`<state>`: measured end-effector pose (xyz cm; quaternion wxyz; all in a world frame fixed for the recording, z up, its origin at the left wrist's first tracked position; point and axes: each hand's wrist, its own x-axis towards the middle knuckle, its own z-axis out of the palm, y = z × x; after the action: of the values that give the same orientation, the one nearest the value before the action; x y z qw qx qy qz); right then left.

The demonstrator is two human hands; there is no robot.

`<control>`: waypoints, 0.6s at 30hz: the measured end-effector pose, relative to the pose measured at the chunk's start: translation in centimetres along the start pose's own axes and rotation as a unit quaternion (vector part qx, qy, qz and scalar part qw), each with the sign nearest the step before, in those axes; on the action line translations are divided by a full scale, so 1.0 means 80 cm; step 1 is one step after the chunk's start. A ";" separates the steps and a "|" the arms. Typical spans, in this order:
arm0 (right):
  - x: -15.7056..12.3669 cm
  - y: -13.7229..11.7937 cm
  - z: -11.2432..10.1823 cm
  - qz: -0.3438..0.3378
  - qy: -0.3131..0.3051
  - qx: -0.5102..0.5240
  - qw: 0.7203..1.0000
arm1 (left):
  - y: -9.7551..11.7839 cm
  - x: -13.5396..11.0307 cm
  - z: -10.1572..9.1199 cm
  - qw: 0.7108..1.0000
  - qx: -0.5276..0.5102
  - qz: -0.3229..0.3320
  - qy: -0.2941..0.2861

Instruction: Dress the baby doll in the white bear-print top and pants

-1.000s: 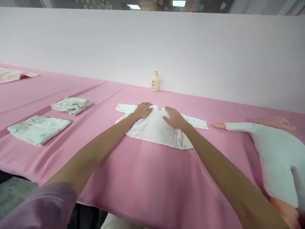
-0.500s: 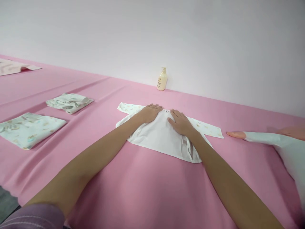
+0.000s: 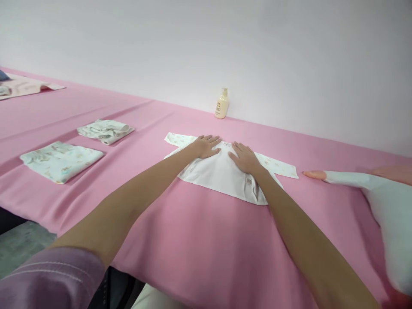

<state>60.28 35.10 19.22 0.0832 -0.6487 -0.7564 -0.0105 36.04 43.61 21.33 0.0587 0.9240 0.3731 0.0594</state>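
Note:
A small white baby shirt [image 3: 219, 176] with printed sleeves is spread out, its plain inner side and tags facing up. My left hand [image 3: 206, 146] lies flat on its upper left part, fingers stretched toward the neckline. Opposite it, my right hand [image 3: 245, 158] rests flat on the upper right part with its fingers slightly spread. A small neck tag [image 3: 227, 144] shows between the two hands. Another label [image 3: 248, 181] sits lower, near my right wrist. My forearms cover parts of the shirt's sides.
A pink cloth [image 3: 206, 240] covers the table. Two folded printed garments [image 3: 61, 161] lie to the left. A cream pump bottle [image 3: 222, 104] stands against the wall. At right lies what looks like a doll [image 3: 392, 223] in white. A pale pink cloth [image 3: 28, 86] is far left.
My view has shifted, so more of the table's front edge and the floor shows. Both hands stay flat on the shirt in nearly the same places.

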 end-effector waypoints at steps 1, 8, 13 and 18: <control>0.000 -0.003 -0.004 -0.001 0.003 -0.008 1.000 | 0.004 0.001 -0.002 1.000 0.012 -0.008 0.015; -0.042 -0.067 -0.025 -0.010 0.151 -0.029 0.988 | 0.062 -0.035 -0.003 0.993 0.057 -0.001 0.100; -0.106 -0.092 -0.012 -0.045 0.087 0.041 0.994 | 0.092 -0.098 0.027 0.998 0.008 -0.002 0.066; -0.126 -0.090 -0.037 -0.016 0.033 0.053 0.998 | 0.105 -0.110 0.016 0.996 -0.024 -0.016 0.080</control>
<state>54.97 23.74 21.37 0.1427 -0.6304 -0.7630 0.0070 35.72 31.39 20.76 0.0516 0.9086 0.3897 0.1410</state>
